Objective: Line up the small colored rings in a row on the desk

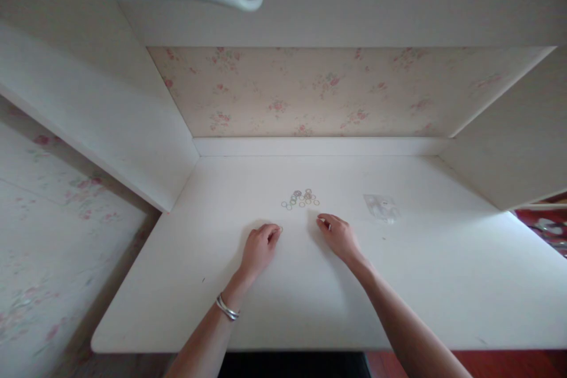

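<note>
My left hand (259,245) has thumb and fingers pinched together on one small ring (280,229), which pokes out past my fingertips over the tabletop (328,307), roughly midway between the front and back edges; I can't tell whether it touches the surface. My right hand (339,236) is curled just across from it, thumb and forefinger close together, and I can't tell whether anything sits between them. A strip of white surface runs between my two hands, giving them room to move toward each other.

Just beyond, nearer the back edge, lies a loose cluster of rings (303,198), some overlapping, a few apart at its left and right ends. A clear plastic bag (381,208) lies flat to the right of my right hand, well in from the right edge.

The back edge meets a low white ledge (323,146), and side panels close in the back corners. The left panel (146,147) stops partway forward; from there the left edge runs free to the rounded front left corner. Both forearms cross the front edge, a silver bracelet (227,309) on my left wrist.
</note>
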{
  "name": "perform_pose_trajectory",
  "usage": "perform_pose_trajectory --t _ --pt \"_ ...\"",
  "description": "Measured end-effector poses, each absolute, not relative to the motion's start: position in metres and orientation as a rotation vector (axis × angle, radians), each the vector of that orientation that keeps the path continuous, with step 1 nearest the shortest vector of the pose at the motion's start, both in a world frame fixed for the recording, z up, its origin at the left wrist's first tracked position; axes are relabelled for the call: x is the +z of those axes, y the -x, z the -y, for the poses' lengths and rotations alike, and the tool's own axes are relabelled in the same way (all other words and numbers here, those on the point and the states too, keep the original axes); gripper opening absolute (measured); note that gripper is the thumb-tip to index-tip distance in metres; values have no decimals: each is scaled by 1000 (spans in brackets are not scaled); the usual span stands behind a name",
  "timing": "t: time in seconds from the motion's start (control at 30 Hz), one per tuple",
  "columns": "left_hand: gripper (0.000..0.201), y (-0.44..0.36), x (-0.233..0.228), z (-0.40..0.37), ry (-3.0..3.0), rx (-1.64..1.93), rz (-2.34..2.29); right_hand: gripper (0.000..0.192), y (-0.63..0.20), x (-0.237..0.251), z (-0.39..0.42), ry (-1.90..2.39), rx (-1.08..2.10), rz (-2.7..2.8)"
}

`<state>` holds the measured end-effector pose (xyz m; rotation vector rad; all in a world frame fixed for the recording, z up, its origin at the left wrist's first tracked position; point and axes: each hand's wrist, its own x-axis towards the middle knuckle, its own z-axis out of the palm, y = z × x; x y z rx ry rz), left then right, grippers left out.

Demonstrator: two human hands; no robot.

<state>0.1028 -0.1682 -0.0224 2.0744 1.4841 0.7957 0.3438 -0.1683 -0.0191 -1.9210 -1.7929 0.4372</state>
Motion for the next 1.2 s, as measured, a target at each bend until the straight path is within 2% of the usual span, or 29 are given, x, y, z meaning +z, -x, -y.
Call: perform_pose_trajectory --t 0.27,0.57,0.9,1.2 --pt "30 -97 -23 162 -1741 912 -1500 29 -357 -20 120 2065 305 1897" --pt "30 -93 -19 161 -1599 987 -1461 29 -348 -14 128 2121 264 2031" --pt "33 -85 -20 157 -1381 1065 -1389 26 -279 -22 180 1681 229 2205" --pt "36 -73 -19 159 -1173 1099 -1277 26 -253 -29 178 1569 105 2294"
